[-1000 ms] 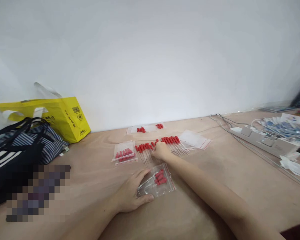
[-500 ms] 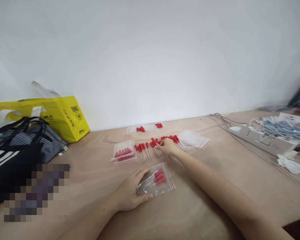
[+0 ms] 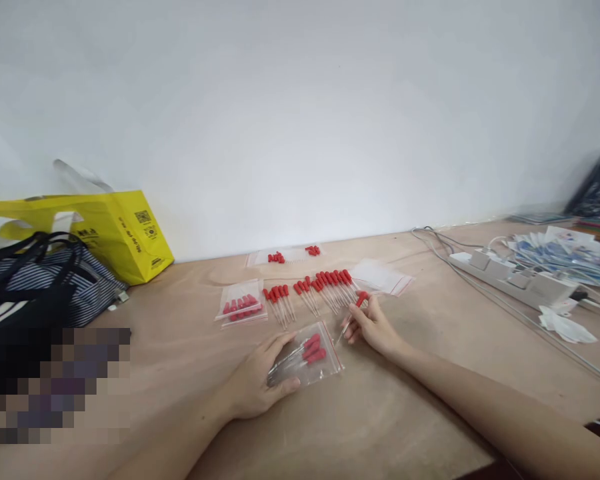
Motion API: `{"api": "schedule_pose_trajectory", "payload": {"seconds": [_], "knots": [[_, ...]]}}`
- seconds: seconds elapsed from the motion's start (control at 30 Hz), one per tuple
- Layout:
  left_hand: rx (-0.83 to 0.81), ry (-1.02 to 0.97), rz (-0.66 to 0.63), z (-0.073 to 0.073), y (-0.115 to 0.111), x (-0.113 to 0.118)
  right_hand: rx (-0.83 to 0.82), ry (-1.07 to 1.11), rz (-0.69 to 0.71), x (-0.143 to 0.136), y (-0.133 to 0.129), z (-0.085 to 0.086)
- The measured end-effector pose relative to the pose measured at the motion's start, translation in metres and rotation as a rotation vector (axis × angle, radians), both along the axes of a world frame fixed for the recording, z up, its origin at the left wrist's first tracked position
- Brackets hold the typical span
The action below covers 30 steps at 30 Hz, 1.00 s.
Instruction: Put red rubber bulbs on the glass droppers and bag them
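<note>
My left hand [image 3: 260, 377] grips the left end of a clear zip-lock bag [image 3: 325, 371] on the table, thumb along the near side and fingers along the far side. Inside the bag lie several glass droppers with red rubber bulbs [image 3: 313, 355]. Just right of the bag, my right hand [image 3: 373, 327] is closed on one dropper [image 3: 361, 298], its red bulb up and its glass tip slanting down toward the bag's seal. Beyond the hands, loose droppers [image 3: 333, 279] lie in groups, bulbs pointing away from me. Left of them, filled bags [image 3: 241, 305] overlap.
Behind the droppers lie flat bags [image 3: 380, 277] and another bag with red bulbs [image 3: 276, 257] near the wall. A power strip [image 3: 510, 280] with cables stands right, beside crumpled tissue [image 3: 567, 325] and printed packets [image 3: 555, 250]. A yellow bag [image 3: 125, 233] and dark bag [image 3: 35, 313] stand left.
My right hand has drawn back from the loose droppers toward me, bringing one dropper to the bag's right side. My left hand stays on the bag. The view has shifted slightly.
</note>
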State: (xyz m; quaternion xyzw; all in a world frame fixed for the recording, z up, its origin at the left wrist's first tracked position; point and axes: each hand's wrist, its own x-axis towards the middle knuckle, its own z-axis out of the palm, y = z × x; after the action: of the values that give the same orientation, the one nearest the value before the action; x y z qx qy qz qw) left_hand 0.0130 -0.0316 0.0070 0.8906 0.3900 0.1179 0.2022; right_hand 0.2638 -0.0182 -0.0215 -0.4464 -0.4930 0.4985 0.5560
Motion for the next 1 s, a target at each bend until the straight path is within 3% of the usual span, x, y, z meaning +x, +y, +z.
{"api": "schedule_pose_trajectory", "payload": {"seconds": [0.2,0.4,0.53,0.67,0.77,0.87,1.0], "knots": [[0.004,-0.027,-0.033,-0.007,0.003,-0.007,-0.103,0.133,0.033,-0.010,-0.009,0.001],[0.022,-0.041,-0.036,-0.009,0.004,-0.006,-0.082,0.055,0.098,-0.007,-0.016,0.005],[0.033,-0.030,-0.040,-0.010,0.004,-0.007,-0.060,-0.093,0.071,0.001,-0.011,-0.001],[0.034,-0.019,-0.033,-0.010,0.004,-0.006,0.050,-0.445,0.054,0.009,-0.010,-0.001],[0.039,-0.023,-0.031,-0.008,0.003,-0.006,0.165,-0.631,0.252,0.013,-0.014,0.009],[0.033,-0.021,-0.035,-0.006,0.002,-0.005,0.234,-0.611,0.513,0.016,-0.017,0.016],[0.028,-0.014,-0.043,-0.006,0.002,-0.005,0.141,-0.526,0.489,0.015,-0.015,0.008]]}}
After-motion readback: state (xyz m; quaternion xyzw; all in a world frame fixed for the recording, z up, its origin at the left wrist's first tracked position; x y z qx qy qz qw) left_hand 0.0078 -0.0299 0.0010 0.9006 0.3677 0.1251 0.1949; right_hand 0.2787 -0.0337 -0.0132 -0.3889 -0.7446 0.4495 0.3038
